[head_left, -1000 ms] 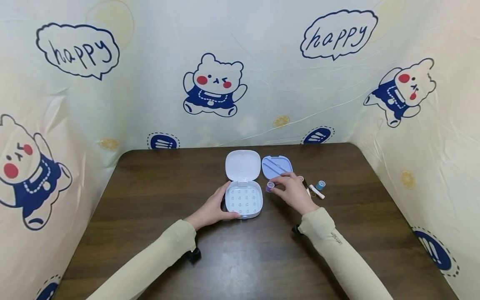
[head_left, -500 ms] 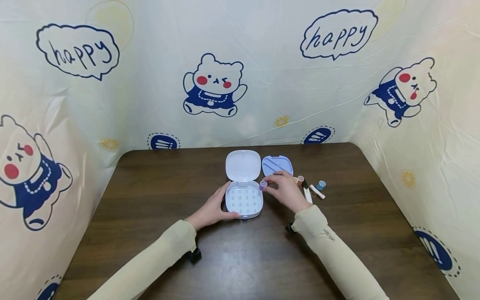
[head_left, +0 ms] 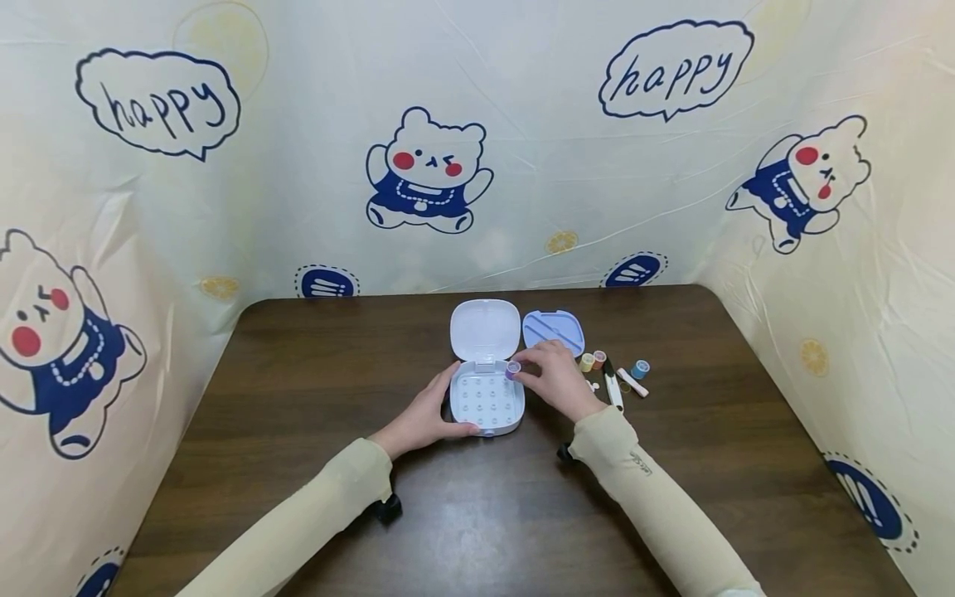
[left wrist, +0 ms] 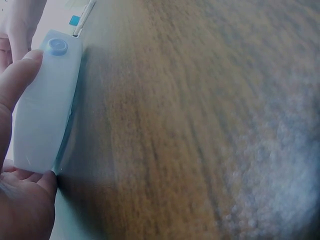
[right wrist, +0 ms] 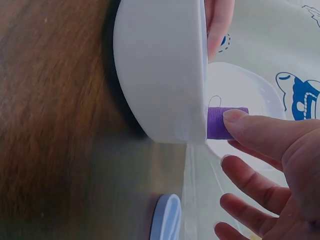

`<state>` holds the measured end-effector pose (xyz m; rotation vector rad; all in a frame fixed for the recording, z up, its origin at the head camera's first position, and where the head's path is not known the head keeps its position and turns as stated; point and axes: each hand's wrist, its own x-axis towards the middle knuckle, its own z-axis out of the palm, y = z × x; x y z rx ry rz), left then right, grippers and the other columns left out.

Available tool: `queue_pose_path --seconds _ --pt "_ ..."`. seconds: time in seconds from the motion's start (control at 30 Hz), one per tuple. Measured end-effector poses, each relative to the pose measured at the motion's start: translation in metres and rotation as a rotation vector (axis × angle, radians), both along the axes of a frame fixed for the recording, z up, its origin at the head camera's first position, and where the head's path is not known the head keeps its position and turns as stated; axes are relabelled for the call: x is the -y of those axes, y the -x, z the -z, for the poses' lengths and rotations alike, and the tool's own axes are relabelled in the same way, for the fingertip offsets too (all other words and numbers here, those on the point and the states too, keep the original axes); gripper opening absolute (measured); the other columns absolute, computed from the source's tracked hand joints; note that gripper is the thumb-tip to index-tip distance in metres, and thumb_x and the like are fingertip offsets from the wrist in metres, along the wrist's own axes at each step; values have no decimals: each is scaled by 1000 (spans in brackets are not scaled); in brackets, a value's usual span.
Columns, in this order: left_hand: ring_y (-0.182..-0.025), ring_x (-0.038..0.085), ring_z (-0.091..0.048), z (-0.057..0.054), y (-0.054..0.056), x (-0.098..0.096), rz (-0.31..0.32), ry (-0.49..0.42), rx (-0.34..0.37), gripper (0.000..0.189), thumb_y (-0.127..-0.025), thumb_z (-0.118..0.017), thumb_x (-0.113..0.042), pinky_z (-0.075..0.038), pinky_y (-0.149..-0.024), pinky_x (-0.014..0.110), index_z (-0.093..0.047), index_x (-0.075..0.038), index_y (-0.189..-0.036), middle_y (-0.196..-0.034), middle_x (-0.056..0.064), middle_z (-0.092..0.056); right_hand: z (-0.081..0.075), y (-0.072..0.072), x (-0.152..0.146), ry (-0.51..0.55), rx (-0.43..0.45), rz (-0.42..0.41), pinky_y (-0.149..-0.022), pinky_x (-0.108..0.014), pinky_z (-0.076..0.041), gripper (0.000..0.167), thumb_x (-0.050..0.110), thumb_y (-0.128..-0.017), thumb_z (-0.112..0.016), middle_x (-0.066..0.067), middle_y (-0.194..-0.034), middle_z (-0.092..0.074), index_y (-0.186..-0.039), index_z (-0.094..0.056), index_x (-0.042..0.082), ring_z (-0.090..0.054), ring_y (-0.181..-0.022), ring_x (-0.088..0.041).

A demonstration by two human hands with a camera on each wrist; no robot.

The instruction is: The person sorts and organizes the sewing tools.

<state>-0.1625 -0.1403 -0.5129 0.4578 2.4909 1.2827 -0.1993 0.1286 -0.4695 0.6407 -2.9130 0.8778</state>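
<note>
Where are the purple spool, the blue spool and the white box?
Purple spool (right wrist: pixel 216 124), right wrist view: on its wound side.
Blue spool (head_left: pixel 640 370), head view: on its middle.
White box (right wrist: pixel 160 70), right wrist view: on its outer wall.

1. The left hand (left wrist: pixel 27 207) grips a pale bluish-white, smooth plastic box (left wrist: pixel 42 115), its thumb on the box near the upper end and its fingers at the lower end.
2. A round, pale blue button (left wrist: pixel 57 46) sits on the box, just beside the thumb tip.
3. The right hand (left wrist: pixel 24 22) shows partly at upper left.
4. Beyond the box's upper end lie a small teal object (left wrist: pixel 74 20) and a slender whitish bar (left wrist: pixel 85 18), both blurred.
5. The brown wood-grained surface (left wrist: pixel 165 110) fills the rest, with pale glare at lower right.
</note>
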Motion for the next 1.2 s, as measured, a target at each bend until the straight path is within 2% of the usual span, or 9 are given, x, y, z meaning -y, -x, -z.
queue_pose_path --seconds 0.23,0.43,0.83,1.2 --pt "-153 33 -30 0 0 0 -7 -2 1 119 -81 -90 -42 -28 -122 57 -14 -10 -167 -170 15 -24 7 1 6 -39 17 2 -94 -43 -48 25 23 -94 -81 -4 -105 -66 -117 -80 15 -55 -105 -25" --pt "-153 34 -30 -1 -3 -1 -6 5 2 120 -81 -90 -43 -29 -122 56 -14 -9 -167 -170 16 -24 14 1 10 -79 -6 -8 -88 -40 -48 26 25 -93 -81 -3 -105 -65 -118 -80 16 -56 -102 -22" --pt "-154 34 -30 -2 -2 -1 -3 1 0 120 -82 -90 -42 -29 -122 57 -14 -9 -167 -170 16 -23 10 -1 18 -168 13 13 -81 -38 -49 28 26 -93 -82 -4 -106 -64 -120 -80 17 -55 -97 -22" --pt "-153 33 -31 -1 -1 -1 -4 10 1 120 -81 -90 -43 -28 -123 56 -14 -12 -168 -170 14 -24 11 -1 21 -226 -23 -6 -83 -41 -51 29 22 -93 -81 -6 -107 -67 -121 -79 14 -58 -98 -24"
